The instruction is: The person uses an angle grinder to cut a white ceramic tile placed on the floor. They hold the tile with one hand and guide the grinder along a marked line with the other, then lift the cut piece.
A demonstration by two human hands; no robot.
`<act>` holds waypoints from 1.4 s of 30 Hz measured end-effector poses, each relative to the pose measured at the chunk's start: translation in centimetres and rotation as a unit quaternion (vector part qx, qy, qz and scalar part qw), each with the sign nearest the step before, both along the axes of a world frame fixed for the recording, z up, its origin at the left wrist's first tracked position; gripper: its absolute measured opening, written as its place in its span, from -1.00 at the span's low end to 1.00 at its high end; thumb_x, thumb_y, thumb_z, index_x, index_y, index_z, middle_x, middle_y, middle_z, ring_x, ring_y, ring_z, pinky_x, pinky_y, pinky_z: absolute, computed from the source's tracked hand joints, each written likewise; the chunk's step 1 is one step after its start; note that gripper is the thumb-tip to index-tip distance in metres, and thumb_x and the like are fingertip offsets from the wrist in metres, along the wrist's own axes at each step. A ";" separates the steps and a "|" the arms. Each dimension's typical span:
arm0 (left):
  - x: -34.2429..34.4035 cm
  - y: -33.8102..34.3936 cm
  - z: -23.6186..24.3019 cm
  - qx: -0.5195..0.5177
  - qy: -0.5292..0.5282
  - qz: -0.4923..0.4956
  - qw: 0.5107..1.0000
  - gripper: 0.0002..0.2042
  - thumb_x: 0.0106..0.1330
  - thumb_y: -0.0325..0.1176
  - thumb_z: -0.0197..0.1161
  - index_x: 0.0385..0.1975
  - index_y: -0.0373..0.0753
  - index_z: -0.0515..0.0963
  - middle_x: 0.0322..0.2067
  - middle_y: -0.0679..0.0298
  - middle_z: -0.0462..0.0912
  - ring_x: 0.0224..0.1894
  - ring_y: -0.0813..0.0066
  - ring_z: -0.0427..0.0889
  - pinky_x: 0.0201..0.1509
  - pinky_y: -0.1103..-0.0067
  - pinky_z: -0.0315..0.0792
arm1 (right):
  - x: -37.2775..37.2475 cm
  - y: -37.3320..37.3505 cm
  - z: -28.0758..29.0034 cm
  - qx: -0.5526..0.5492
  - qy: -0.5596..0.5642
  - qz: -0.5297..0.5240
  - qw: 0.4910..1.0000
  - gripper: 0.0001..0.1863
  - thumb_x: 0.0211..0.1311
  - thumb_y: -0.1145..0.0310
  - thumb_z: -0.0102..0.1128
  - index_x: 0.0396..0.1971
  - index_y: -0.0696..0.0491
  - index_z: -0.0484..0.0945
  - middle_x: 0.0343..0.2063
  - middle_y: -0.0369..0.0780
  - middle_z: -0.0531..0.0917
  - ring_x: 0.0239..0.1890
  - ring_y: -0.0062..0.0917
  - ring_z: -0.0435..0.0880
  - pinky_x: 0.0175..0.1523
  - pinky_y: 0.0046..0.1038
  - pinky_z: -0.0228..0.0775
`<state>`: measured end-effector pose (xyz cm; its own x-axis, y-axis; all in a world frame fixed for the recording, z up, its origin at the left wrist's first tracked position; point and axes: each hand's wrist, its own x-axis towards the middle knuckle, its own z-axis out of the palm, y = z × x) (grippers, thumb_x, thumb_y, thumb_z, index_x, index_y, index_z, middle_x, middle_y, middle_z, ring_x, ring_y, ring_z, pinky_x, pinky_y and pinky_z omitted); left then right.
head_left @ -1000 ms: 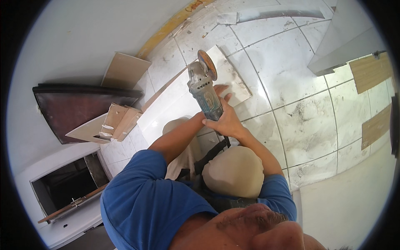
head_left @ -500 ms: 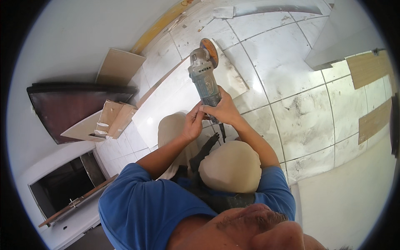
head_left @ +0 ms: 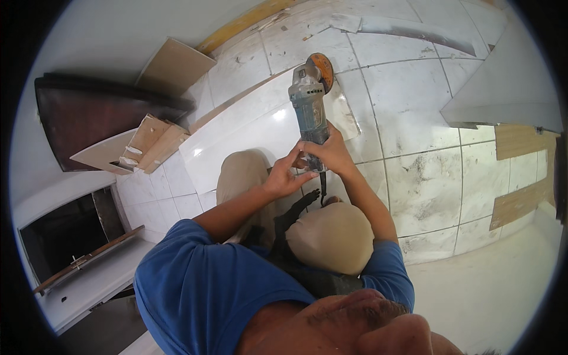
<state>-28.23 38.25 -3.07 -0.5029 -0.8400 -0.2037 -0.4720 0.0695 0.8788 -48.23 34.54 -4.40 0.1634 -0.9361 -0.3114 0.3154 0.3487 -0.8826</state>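
The person's knees (head_left: 330, 238), in beige trousers, are bent up nearest the body. Just beyond, a black cord (head_left: 323, 184) leaves the tail of the grinder (head_left: 310, 115). The right hand (head_left: 333, 152) is wrapped around its rear body, thumb across the top. The left hand (head_left: 285, 176) is beside the tail, thumb and fingers parted; I cannot tell how firmly it touches. The grinder points away from the person, its orange disc (head_left: 321, 70) at the head, over the far right corner of a white panel (head_left: 242, 127) on the tiled floor (head_left: 420, 136). Along the floor's left edge are a wooden block (head_left: 157, 142) and a dark red panel (head_left: 97, 121); farther back, a beige board (head_left: 174, 68) leans at the wall, and a yellow strip (head_left: 242, 26) runs along its foot.
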 end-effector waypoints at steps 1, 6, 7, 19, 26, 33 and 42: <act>-0.4 -0.1 0.6 -0.016 -0.011 0.008 1.000 -0.05 0.21 -0.35 0.58 0.54 -0.35 0.10 0.04 0.09 0.64 -0.11 0.43 0.67 0.05 0.47 0.59 | -0.1 -0.1 0.1 0.000 -0.005 0.000 1.000 -0.42 0.00 0.34 0.55 0.01 0.24 0.54 -0.26 -0.18 0.72 -0.24 -0.52 0.71 -0.07 -0.45 0.58; -1.3 -1.2 1.0 -0.026 0.005 0.019 0.999 -0.02 0.16 -0.34 0.62 0.54 -0.33 0.13 0.09 0.10 0.62 -0.11 0.44 0.68 0.03 0.49 0.60 | -0.8 -0.5 0.4 0.021 -0.052 -0.018 0.998 -0.55 0.09 0.40 0.50 -0.03 0.20 0.56 -0.27 -0.22 0.73 -0.28 -0.55 0.72 -0.15 -0.49 0.60; -1.4 -1.4 0.9 -0.018 0.016 0.018 1.000 -0.02 0.17 -0.33 0.62 0.54 -0.33 0.12 0.11 0.10 0.61 -0.10 0.44 0.68 0.02 0.49 0.60 | -0.8 -0.6 0.7 0.039 -0.076 -0.041 0.996 -0.50 0.01 0.35 0.56 -0.06 0.22 0.57 -0.32 -0.23 0.71 -0.33 -0.58 0.68 -0.21 -0.50 0.56; -2.3 -2.6 0.3 0.215 0.217 0.187 0.934 -0.30 0.56 0.00 0.16 0.49 -0.38 0.21 0.27 0.10 0.52 0.11 0.47 0.57 0.24 0.49 0.49 | -0.1 0.9 0.9 0.032 -0.079 -0.050 0.995 -0.49 0.04 0.41 0.51 0.00 0.24 0.56 -0.23 -0.18 0.74 -0.26 -0.53 0.74 -0.13 -0.50 0.61; -3.7 -5.7 2.4 0.385 0.271 0.276 0.838 -0.07 0.49 0.45 -0.22 0.42 -0.41 0.25 0.28 0.01 0.50 0.35 0.19 0.47 0.48 0.31 0.29 | 1.2 1.4 1.7 -0.028 0.050 -0.019 0.998 -0.26 -0.05 0.38 0.57 0.18 0.22 0.47 -0.07 -0.13 0.73 -0.02 -0.45 0.72 0.15 -0.37 0.56; -4.0 -4.7 2.4 0.450 0.312 0.327 0.770 0.02 0.36 0.57 -0.19 0.39 -0.38 0.28 0.29 0.00 0.48 0.36 0.12 0.46 0.52 0.23 0.25 | 1.4 1.9 1.1 -0.028 0.086 0.018 0.996 -0.08 -0.08 0.25 0.58 0.32 0.26 0.36 0.04 0.02 0.69 0.09 -0.29 0.71 0.22 -0.33 0.53; -4.0 -4.6 0.9 0.429 0.315 0.328 0.780 0.01 0.37 0.55 -0.12 0.37 -0.42 0.29 0.29 -0.02 0.48 0.34 0.10 0.47 0.51 0.22 0.26 | 1.5 1.7 -0.6 -0.036 0.087 0.009 0.996 -0.03 -0.11 0.21 0.57 0.34 0.27 0.33 0.01 0.07 0.70 0.08 -0.19 0.73 0.21 -0.30 0.54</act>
<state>-32.22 33.62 -2.14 -0.2483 -0.6499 -0.7183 0.3868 -0.7464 0.5416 -46.71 36.25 -5.04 0.1295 -0.9544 -0.2691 0.1508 0.2872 -0.9459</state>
